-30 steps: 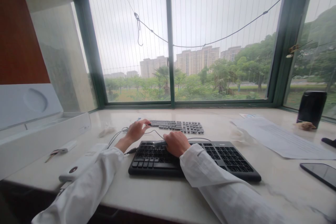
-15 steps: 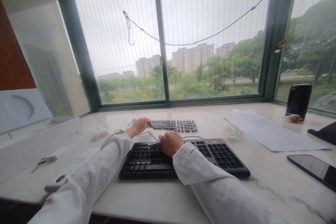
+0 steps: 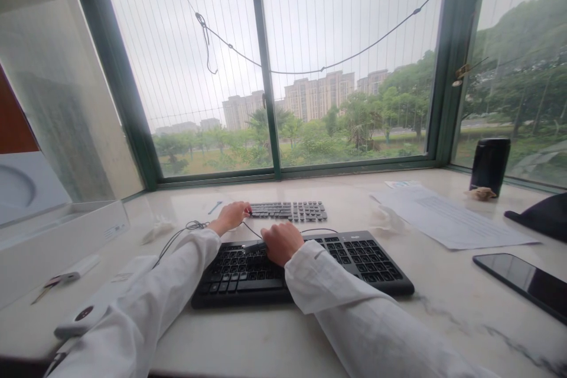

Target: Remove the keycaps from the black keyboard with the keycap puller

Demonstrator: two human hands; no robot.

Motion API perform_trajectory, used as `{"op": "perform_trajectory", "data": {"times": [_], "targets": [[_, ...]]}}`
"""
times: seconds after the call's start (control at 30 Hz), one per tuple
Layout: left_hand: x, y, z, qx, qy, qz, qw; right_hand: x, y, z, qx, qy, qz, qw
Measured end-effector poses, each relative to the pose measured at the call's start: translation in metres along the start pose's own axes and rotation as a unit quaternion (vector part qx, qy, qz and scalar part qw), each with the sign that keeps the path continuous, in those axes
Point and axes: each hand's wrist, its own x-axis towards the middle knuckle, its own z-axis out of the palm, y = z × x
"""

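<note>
A black keyboard (image 3: 385, 271) lies in front of me; most of its key places are bare, while some keycaps sit in the rows nearest me at its left end. Behind it, loose dark keycaps (image 3: 283, 211) are laid out in rows on the marble top. My left hand (image 3: 231, 217) is at the left end of these rows, finger and thumb pinched on a small dark keycap. Over the keyboard's left-middle part, my right hand (image 3: 282, 243) is closed around a slim dark tool (image 3: 253, 247) that points left; its exact kind is unclear.
A thin cable (image 3: 170, 242) runs behind the keyboard. To the left are a white box (image 3: 88, 227), a key (image 3: 46, 288) and a white device (image 3: 84, 312). On the right lie paper sheets (image 3: 447, 218), a phone (image 3: 522, 280) and a black can (image 3: 489, 166). A window stands behind.
The view has turned slightly, so everything sits further left in the picture. Both hands keep nearly the same places and grips over the keycaps and keyboard.
</note>
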Motion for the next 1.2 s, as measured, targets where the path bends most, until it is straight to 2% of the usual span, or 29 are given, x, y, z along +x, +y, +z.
{"op": "perform_trajectory", "data": {"times": [0.3, 0.53, 0.8, 1.0, 1.13, 1.2], "targets": [[0.003, 0.0, 0.002, 0.008, -0.012, -0.021, 1.0, 0.001, 0.0, 0.0, -0.002, -0.014, 0.001, 1.0], [0.001, 0.002, -0.001, 0.007, -0.015, -0.026, 1.0, 0.002, 0.002, 0.005, 0.004, 0.007, -0.003, 1.0], [-0.011, 0.011, -0.027, -0.002, 0.011, -0.024, 1.0, 0.001, 0.002, 0.0, -0.002, -0.013, 0.004, 1.0], [-0.041, 0.028, -0.06, -0.031, 0.029, 0.019, 0.999, 0.001, 0.003, -0.006, -0.017, -0.007, 0.01, 1.0], [-0.079, 0.048, -0.08, -0.084, -0.002, 0.068, 0.994, 0.002, 0.003, -0.008, -0.017, 0.002, 0.018, 1.0], [-0.101, 0.06, -0.086, -0.087, -0.031, 0.062, 0.994, 0.002, 0.004, -0.008, -0.015, 0.005, 0.024, 1.0]]}}
